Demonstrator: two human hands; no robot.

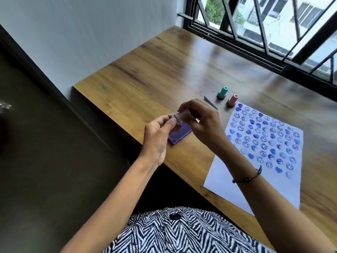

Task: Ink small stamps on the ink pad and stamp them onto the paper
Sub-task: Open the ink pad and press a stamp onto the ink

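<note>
stamp (176, 118) – seemingly between 2 hands (182, 128)

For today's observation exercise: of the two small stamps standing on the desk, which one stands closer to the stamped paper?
The pink stamp; it stands at the paper's far corner, while the green stamp stands farther away.

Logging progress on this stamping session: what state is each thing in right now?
Ink pad: open, on table.
Small stamp: held by both hands, above pad.
Teal stamp: upright, unused.
Pink stamp: upright, unused.
Paper: mostly covered in blue prints.
</note>
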